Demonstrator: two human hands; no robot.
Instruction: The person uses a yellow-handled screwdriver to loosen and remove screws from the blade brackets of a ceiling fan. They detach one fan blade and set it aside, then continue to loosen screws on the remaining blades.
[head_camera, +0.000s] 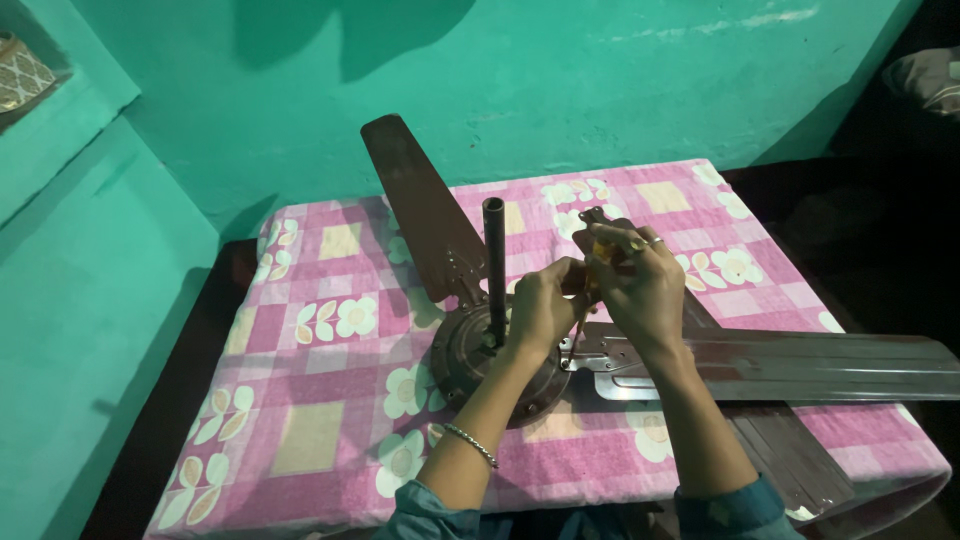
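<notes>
Right hand (640, 285) closed round a yellow-handled screwdriver (590, 290), fingers curled tight over the handle top, shaft angled down toward the blade bracket beside the motor. Left hand (540, 308) also curled shut, pinching low on the same tool or the screw at its tip; can't tell which, the fingers hide it. Both hands touching each other just right of the rod.

Table (330, 400) covered with pink checked floral cloth, pushed against a green wall (560, 80). Brown ceiling fan (500, 370) lies on it, motor housing facing up near the table's middle. One blade (415, 210) runs up-left toward the wall, one blade (790, 365) runs right past the table edge, a third blade (790, 460) lies under it, pointing lower right. Rod (494, 265) stands upright from the motor centre. Thin bangle (470, 445) on the left wrist, rings (645, 242) on the right fingers.
</notes>
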